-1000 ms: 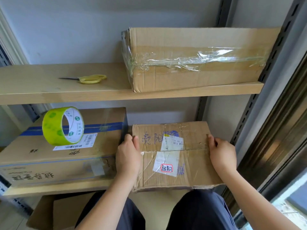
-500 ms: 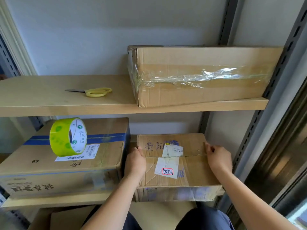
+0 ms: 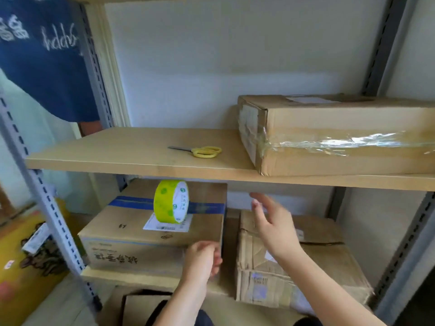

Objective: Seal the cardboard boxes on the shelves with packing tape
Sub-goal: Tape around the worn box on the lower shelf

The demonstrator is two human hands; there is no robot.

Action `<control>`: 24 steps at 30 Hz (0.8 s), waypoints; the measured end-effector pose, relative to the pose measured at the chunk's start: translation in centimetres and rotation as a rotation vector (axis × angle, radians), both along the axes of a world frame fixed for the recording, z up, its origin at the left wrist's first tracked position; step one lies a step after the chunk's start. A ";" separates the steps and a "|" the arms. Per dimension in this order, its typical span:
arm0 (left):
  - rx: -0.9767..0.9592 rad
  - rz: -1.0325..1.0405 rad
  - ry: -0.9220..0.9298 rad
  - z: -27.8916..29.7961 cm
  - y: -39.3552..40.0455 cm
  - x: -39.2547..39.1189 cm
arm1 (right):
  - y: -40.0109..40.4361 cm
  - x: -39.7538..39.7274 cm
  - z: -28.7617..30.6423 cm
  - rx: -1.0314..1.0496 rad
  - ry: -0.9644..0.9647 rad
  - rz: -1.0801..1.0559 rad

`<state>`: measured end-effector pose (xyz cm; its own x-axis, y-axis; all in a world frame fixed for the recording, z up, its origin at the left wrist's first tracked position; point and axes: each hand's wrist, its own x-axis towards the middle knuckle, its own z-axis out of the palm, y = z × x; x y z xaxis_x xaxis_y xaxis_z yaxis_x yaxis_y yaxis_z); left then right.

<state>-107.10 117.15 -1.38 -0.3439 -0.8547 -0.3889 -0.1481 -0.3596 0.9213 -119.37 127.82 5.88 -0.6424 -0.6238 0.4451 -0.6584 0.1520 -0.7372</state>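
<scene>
The right hand (image 3: 273, 225) is raised over the worn cardboard box (image 3: 313, 260) on the right of the lower shelf (image 3: 131, 277), its fingers (image 3: 259, 201) straight and spread, holding nothing and reaching toward the left; whether the wrist brushes the box top cannot be told. The left hand (image 3: 203, 258) sits lower, at the front right corner of the blue-striped cardboard box (image 3: 146, 238) on the left of the same shelf, its fingers loosely curled with nothing visibly gripped; whether they touch that corner is unclear. The two lower boxes stand side by side with a narrow dark gap between them. The worn box shows creased flaps, a split seam across its top and blurred labels on its front. A roll of packing tape (image 3: 170, 201) with a yellow-green patterned side stands on edge on top of the blue-striped box, over the blue band and touching a white barcode label (image 3: 166, 225). On the upper shelf (image 3: 122, 151) lie yellow-handled scissors (image 3: 200, 151), blades pointing left, and to their right, well apart, a long cardboard box (image 3: 341, 137) wrapped round with crinkled clear tape. A dark blue garment with white lettering (image 3: 44, 55) fills the upper left beyond the grey shelf upright (image 3: 50, 220), and a yellow printed carton (image 3: 26, 262) sits low at the left edge.
</scene>
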 end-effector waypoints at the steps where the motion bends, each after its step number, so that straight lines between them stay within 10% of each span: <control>1: 0.099 0.098 0.050 -0.5 -0.6 1.9 | -1.0 2.6 1.2 -0.055 -0.068 0.112; 6: -0.268 0.530 0.076 3.9 -2.3 10.0 | -6.9 11.3 4.1 -0.167 -0.441 0.269; 15: -0.425 -0.034 0.129 13.4 -2.4 9.7 | -10.9 13.6 6.9 -0.254 -0.773 0.242; 24: -0.722 0.018 -0.122 18.0 -1.4 11.1 | -10.7 14.5 10.1 -0.068 -1.054 0.230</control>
<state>-95.96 115.76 16.65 -0.3176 -0.9177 0.2384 -0.2648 0.3273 0.9071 -104.91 117.12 15.98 -0.5929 -0.7734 -0.2243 0.3043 0.0426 -0.9516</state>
